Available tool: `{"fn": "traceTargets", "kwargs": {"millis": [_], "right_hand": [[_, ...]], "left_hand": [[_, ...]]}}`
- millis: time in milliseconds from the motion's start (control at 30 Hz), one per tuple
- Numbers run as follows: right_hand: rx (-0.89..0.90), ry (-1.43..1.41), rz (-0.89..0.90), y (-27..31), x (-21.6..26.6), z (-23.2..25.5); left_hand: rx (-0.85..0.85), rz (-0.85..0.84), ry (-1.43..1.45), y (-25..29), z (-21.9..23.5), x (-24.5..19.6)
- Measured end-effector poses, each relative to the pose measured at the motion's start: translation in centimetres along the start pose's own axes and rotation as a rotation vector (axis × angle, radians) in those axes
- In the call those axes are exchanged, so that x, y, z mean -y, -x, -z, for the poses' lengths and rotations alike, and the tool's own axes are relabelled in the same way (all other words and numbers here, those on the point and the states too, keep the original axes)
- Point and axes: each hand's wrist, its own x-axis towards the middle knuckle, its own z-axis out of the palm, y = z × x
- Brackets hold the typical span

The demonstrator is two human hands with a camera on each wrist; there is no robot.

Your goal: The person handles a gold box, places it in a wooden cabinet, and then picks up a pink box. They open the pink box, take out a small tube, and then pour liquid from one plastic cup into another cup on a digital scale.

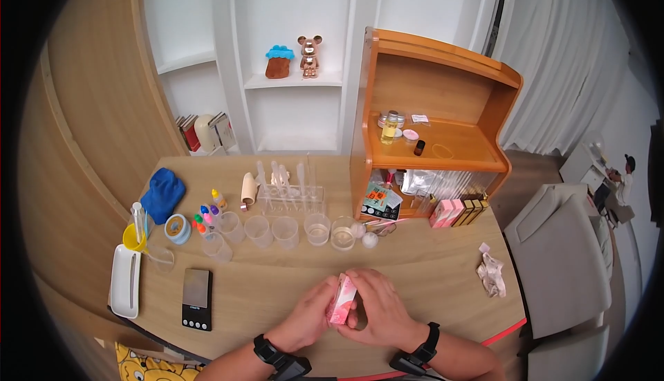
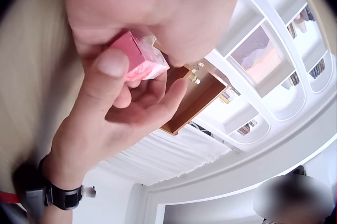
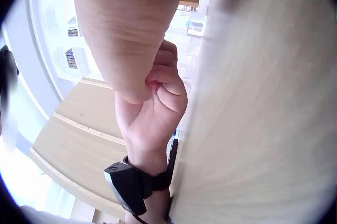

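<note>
Pink/wht box (image 1: 342, 300) held btwn both hands (image 1: 308, 317) (image 1: 382, 312).

Pink box (image 1: 343, 301): small and long, pink and white, with flat sides.
How it sits: tipped a bit — one long side faces up.
Where: between the left hand (image 1: 309, 317) and right hand (image 1: 382, 312) — over the bench (image 1: 270, 291).

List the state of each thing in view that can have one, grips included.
Pink-and-white rectangular cardboard box, held; open or shut unclear
Left grip, holding the box
Right grip, holding the box
Black rectangular digital scale, lying flat; on or off unclear
White rectangular tray, holding a slim rod
Clear test-tube rack, upright; holding tubes
Small dark bottle, upright; capped
Blue fabric piece, bunched up
Pale pink fabric piece, crumpled
</note>
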Motion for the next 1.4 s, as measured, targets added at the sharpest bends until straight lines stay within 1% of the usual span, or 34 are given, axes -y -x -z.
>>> {"fn": "traceTargets", "kwargs": {"millis": [33, 67, 100, 133, 200, 233, 267, 300, 333, 367, 400, 433, 467, 533, 567, 600, 633, 667, 700, 733, 800, 867, 900, 1000, 1033, 1100, 1167, 1233, 1300, 1333, 1400], "right_hand": [[-0.003, 0.002, -0.002, 0.0, 0.0, 0.0], [-0.01, -0.057, -0.024, 0.1, 0.1, -0.1], [-0.017, -0.115, -0.049, 0.4, 0.2, -0.1], [-0.018, -0.106, -0.057, 0.5, 0.2, -0.4], [0.028, -0.139, -0.1, 0.5, -0.1, -0.9], [0.018, -0.115, -0.11, 0.3, -0.2, -0.9], [-0.005, -0.062, -0.041, 0.0, -0.4, -1.0], [-0.025, -0.01, 0.029, -0.2, -0.5, -0.8], [-0.035, 0.011, 0.021, -0.4, -0.5, -0.7], [-0.025, 0.018, 0.033, -0.6, -0.5, -0.7], [-0.017, 0.022, 0.045, -0.6, -0.6, -0.5], [-0.029, 0.03, 0.04, -0.6, -0.6, -0.4], [-0.044, 0.004, 0.025, -0.4, -0.5, -0.5], [-0.076, -0.018, 0.007, -0.2, -0.4, -0.6], [-0.068, -0.048, 0.006, 0.0, -0.5, -0.7], [-0.061, -0.078, 0.006, 0.1, -0.5, -0.7], [-0.081, -0.071, 0.003, 0.1, -0.4, -0.8], [-0.057, -0.065, 0.014, 0.2, -0.2, -1.0], [-0.038, -0.059, 0.021, 0.2, -0.1, -1.1], [-0.068, -0.054, 0.012, 0.4, -0.1, -1.4], [-0.041, -0.038, 0.036, 0.6, -0.3, -1.7], [-0.056, -0.08, 0.005, 0.6, -0.3, -1.7], [-0.046, -0.126, -0.017, 0.8, -0.3, -1.7], [-0.07, -0.181, -0.029, 0.8, 0.1, -1.2], [-0.075, -0.181, -0.026, 0.8, 0.1, -1.1], [-0.107, -0.158, -0.008, 0.7, 0.2, -1.2], [-0.102, -0.146, -0.006, 0.7, 0.1, -1.2], [-0.086, -0.141, -0.001, 0.8, -0.1, -1.1], [-0.049, -0.141, -0.008, 0.8, -0.2, -1.3], [-0.033, -0.162, 0.009, 0.9, -0.2, -1.4], [-0.045, -0.19, -0.04, 1.0, -0.3, -1.6]], "left_hand": [[0.065, 0.048, 0.191, 0.1, 0.2, 0.1], [0.129, 0.098, 0.383, 0.1, 0.3, 0.3], [0.134, 0.105, 0.385, 0.2, 0.3, 0.3], [0.142, 0.108, 0.34, 0.2, 0.1, 0.0], [0.181, 0.115, 0.295, 0.1, -0.2, -0.3], [0.132, 0.066, 0.219, 0.2, -0.3, -0.4], [0.085, 0.015, 0.142, 0.1, -0.2, -0.4], [0.082, 0.007, 0.137, -0.1, 0.0, -0.2], [0.105, 0.011, 0.133, -0.2, 0.6, 0.4], [0.091, -0.004, 0.139, -0.5, 1.3, 1.1], [0.073, -0.019, 0.142, -0.8, 1.0, 0.9], [0.05, 0.033, 0.217, -0.4, 0.7, 0.6], [0.06, 0.037, 0.205, -0.2, 0.2, 0.1], [0.08, 0.112, 0.447, -0.1, -0.5, -0.9], [0.089, 0.116, 0.434, -0.1, -0.4, -0.9], [0.078, 0.1, 0.359, 0.0, 0.0, -0.6], [0.069, 0.084, 0.282, 0.1, 0.4, -0.3], [0.081, 0.092, 0.261, 0.0, 0.9, 0.0], [0.067, 0.041, 0.132, -0.2, 1.5, 0.5], [0.055, -0.009, 0.001, -0.4, 2.1, 0.9], [0.058, -0.025, -0.068, -0.6, 2.2, 1.1], [0.03, 0.036, 0.13, -0.2, 1.5, 1.0], [0.122, 0.074, 0.306, -0.1, 0.5, 0.1], [0.097, 0.11, 0.31, 0.1, 0.2, -0.6], [0.097, 0.107, 0.305, 0.1, 0.5, -0.4], [0.069, 0.116, 0.169, -0.3, 1.8, 0.6], [0.075, 0.086, 0.156, -0.8, 2.9, 1.5], [0.073, 0.054, 0.152, -0.7, 2.7, 1.4], [0.109, 0.013, 0.072, 0.1, 1.1, 0.4], [0.082, -0.002, 0.078, 0.3, 0.7, 0.3], [0.109, 0.047, 0.056, 0.4, 0.6, 0.4]]}}
